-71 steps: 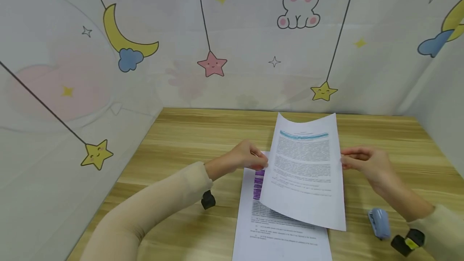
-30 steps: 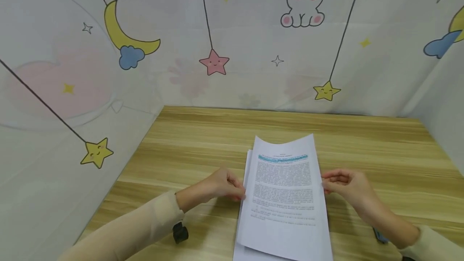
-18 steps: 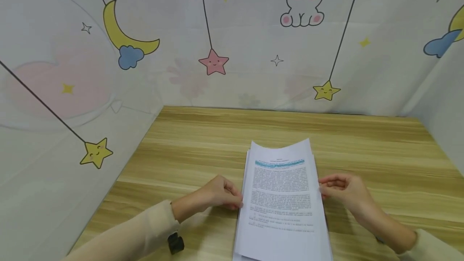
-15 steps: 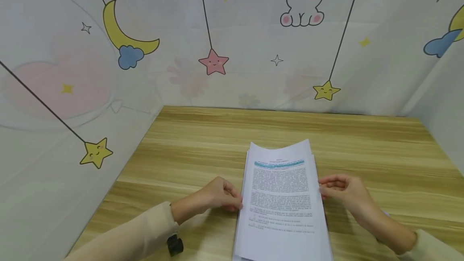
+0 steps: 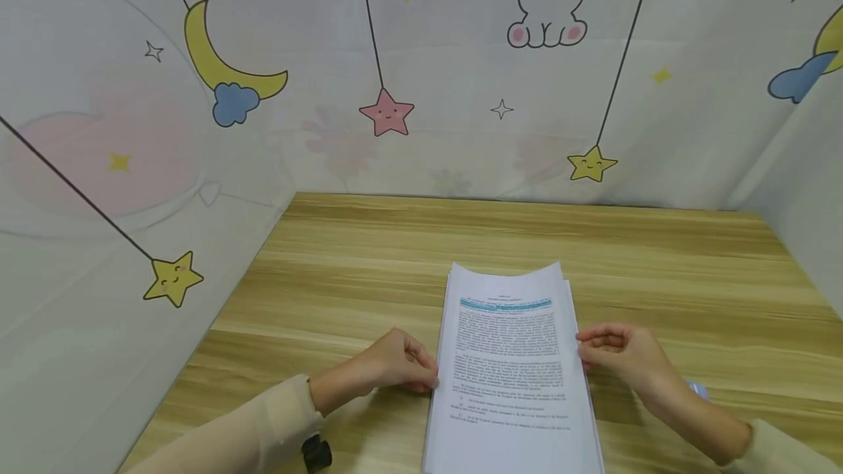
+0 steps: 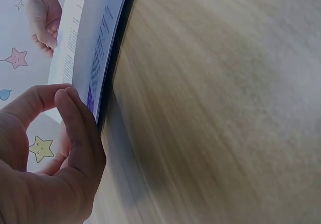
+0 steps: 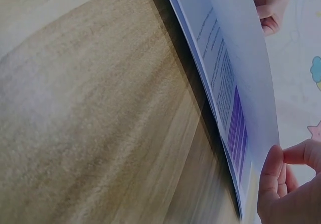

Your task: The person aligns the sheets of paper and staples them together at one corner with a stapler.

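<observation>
A printed sheet of paper (image 5: 507,386) with a blue highlighted band near its top lies just over a stack of sheets. My left hand (image 5: 402,364) pinches its left edge between thumb and fingers. On the opposite edge my right hand (image 5: 622,350) pinches it the same way. In the right wrist view the sheet (image 7: 246,48) bows up, apart from the lower printed sheet (image 7: 215,58), which carries purple marking (image 7: 237,133). From the left wrist, my left hand (image 6: 65,148) shows at the sheet's edge. The lower pages are mostly hidden in the head view.
A small blue stapler (image 5: 698,390) is mostly hidden behind my right forearm. The wooden table (image 5: 329,276) extends around the paper. A white curtain (image 5: 448,72) with cartoon stars and a rabbit hangs behind the table's far edge.
Both hands have brought the highlighted sheet toward me, left and down over the stack, covering the purple-marked page. In the last half second it has lowered slightly further.
</observation>
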Demonstrator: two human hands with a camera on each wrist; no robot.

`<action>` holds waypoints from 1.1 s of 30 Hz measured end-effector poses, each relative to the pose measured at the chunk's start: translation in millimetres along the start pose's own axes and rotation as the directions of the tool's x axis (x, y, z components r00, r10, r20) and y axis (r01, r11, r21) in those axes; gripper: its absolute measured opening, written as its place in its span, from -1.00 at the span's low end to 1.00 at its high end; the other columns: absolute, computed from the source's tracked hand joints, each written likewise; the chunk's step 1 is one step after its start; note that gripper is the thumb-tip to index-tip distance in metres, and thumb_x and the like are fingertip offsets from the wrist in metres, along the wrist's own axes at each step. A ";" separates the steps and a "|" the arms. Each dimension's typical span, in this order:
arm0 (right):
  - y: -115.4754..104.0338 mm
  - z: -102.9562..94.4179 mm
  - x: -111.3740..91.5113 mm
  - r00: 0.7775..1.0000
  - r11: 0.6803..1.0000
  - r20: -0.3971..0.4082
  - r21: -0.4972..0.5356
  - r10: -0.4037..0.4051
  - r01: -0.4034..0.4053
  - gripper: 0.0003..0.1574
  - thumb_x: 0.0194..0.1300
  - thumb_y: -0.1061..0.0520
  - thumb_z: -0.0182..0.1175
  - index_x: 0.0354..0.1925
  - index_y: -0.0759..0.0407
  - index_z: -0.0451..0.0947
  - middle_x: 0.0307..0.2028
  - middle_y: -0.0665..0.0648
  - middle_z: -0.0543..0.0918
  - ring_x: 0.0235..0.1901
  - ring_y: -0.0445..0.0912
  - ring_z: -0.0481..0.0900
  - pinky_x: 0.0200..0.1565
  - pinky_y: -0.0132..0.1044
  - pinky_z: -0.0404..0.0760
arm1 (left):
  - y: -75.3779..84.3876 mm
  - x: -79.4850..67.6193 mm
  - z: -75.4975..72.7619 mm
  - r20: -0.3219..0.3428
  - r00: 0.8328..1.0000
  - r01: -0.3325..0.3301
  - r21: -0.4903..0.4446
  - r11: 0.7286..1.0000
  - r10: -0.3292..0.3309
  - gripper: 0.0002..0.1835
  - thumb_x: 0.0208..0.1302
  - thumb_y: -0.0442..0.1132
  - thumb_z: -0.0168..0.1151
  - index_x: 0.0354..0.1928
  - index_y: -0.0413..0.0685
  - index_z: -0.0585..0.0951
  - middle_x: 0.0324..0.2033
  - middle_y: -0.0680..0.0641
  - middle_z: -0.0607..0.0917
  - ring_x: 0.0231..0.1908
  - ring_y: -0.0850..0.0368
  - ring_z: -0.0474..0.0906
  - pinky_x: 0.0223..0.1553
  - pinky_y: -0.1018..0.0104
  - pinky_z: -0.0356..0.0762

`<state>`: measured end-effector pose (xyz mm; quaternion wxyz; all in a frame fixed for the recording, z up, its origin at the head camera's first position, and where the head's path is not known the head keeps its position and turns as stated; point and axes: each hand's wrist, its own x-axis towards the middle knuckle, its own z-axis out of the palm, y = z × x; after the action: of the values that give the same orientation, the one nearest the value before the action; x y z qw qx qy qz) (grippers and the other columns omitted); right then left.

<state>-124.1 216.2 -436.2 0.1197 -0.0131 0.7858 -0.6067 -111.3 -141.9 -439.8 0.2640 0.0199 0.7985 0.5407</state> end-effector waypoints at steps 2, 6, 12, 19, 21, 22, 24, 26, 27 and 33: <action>1.2 0.2 0.3 1.000 1.000 0.006 0.008 0.008 -0.008 -0.62 0.19 0.43 0.32 -0.07 0.67 0.51 -0.36 0.19 0.68 -0.41 -0.11 0.68 -0.28 -0.27 0.74 | -0.8 0.4 0.2 0.001 1.000 -0.002 -0.003 1.000 0.002 -0.89 0.01 -0.48 0.49 -0.41 -0.31 0.71 -0.52 -0.12 0.74 -0.57 0.21 0.64 -0.41 0.33 0.72; 3.5 1.0 0.9 1.000 1.000 0.004 0.012 0.006 -0.006 -0.63 0.19 0.43 0.32 -0.07 0.67 0.51 -0.36 0.20 0.68 -0.41 -0.11 0.68 -0.28 -0.26 0.74 | -1.8 0.8 0.4 0.004 1.000 0.001 -0.007 1.000 -0.001 -0.89 0.02 -0.48 0.49 -0.41 -0.31 0.71 -0.52 -0.12 0.75 -0.57 0.22 0.64 -0.41 0.34 0.72; 6.5 1.1 1.7 1.000 1.000 0.002 0.000 0.002 -0.002 -0.62 0.18 0.43 0.33 -0.07 0.67 0.51 -0.37 0.20 0.68 -0.43 -0.10 0.68 -0.30 -0.28 0.74 | -3.9 0.5 1.0 0.010 1.000 0.001 -0.002 1.000 -0.001 -0.90 0.02 -0.49 0.49 -0.42 -0.31 0.71 -0.53 -0.11 0.74 -0.58 0.24 0.63 -0.43 0.36 0.71; 8.5 1.5 1.4 0.999 0.999 0.007 -0.021 0.036 -0.036 -0.62 0.20 0.40 0.33 -0.06 0.64 0.51 -0.34 0.19 0.69 -0.41 -0.08 0.68 -0.28 -0.29 0.73 | -5.1 1.4 0.8 0.015 1.000 0.004 -0.010 1.000 -0.004 -0.90 0.01 -0.51 0.48 -0.41 -0.32 0.71 -0.53 -0.13 0.74 -0.58 0.24 0.63 -0.44 0.37 0.71; 9.1 1.5 1.5 0.999 0.999 0.009 -0.026 0.047 -0.047 -0.63 0.21 0.39 0.33 -0.06 0.63 0.51 -0.33 0.20 0.69 -0.41 -0.07 0.68 -0.28 -0.29 0.73 | -4.9 0.8 0.7 0.018 1.000 0.004 -0.008 1.000 -0.004 -0.90 0.02 -0.51 0.48 -0.41 -0.33 0.71 -0.53 -0.14 0.74 -0.58 0.24 0.63 -0.44 0.36 0.71; 9.5 1.4 1.6 0.999 0.998 0.010 -0.029 0.051 -0.051 -0.63 0.21 0.39 0.33 -0.06 0.63 0.52 -0.33 0.20 0.70 -0.40 -0.07 0.68 -0.28 -0.29 0.73 | -5.0 0.5 0.8 0.019 1.000 0.003 -0.007 1.000 -0.003 -0.90 0.02 -0.52 0.48 -0.41 -0.33 0.71 -0.53 -0.14 0.74 -0.58 0.23 0.63 -0.44 0.36 0.71; 10.5 1.1 2.0 0.998 0.998 0.012 -0.032 0.057 -0.057 -0.63 0.21 0.39 0.33 -0.07 0.62 0.52 -0.32 0.20 0.70 -0.40 -0.07 0.68 -0.28 -0.29 0.73 | -5.1 0.0 0.8 0.021 1.000 -0.002 -0.003 1.000 0.002 -0.89 0.02 -0.52 0.48 -0.41 -0.33 0.71 -0.53 -0.14 0.74 -0.57 0.23 0.64 -0.44 0.35 0.71; 11.5 0.8 2.4 0.998 0.998 0.013 -0.034 0.061 -0.061 -0.64 0.21 0.39 0.33 -0.07 0.62 0.52 -0.33 0.20 0.70 -0.40 -0.07 0.68 -0.29 -0.29 0.73 | -5.6 -0.2 0.6 0.021 1.000 -0.009 0.001 1.000 0.009 -0.89 0.01 -0.52 0.48 -0.40 -0.33 0.71 -0.53 -0.14 0.74 -0.56 0.21 0.65 -0.44 0.34 0.71; 11.9 0.7 2.6 0.998 0.998 0.015 -0.032 0.060 -0.060 -0.64 0.21 0.39 0.33 -0.07 0.62 0.52 -0.33 0.20 0.69 -0.41 -0.07 0.68 -0.29 -0.29 0.73 | -5.8 -0.3 0.6 0.021 1.000 -0.012 0.001 1.000 0.012 -0.89 0.01 -0.52 0.48 -0.41 -0.33 0.71 -0.54 -0.14 0.74 -0.56 0.21 0.65 -0.44 0.34 0.71; 13.9 -0.1 3.8 0.998 0.998 0.035 -0.021 0.052 -0.051 -0.64 0.18 0.42 0.32 -0.08 0.65 0.51 -0.37 0.20 0.69 -0.43 -0.09 0.67 -0.31 -0.28 0.73 | -9.1 1.9 0.2 0.010 1.000 -0.020 0.025 0.999 0.020 -0.87 0.00 -0.51 0.50 -0.42 -0.31 0.70 -0.57 -0.11 0.73 -0.58 0.21 0.64 -0.47 0.36 0.70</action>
<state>-126.1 219.4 -450.2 0.1489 -0.0047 0.7897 -0.5952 -110.6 -144.9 -448.6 0.2622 0.0340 0.8037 0.5331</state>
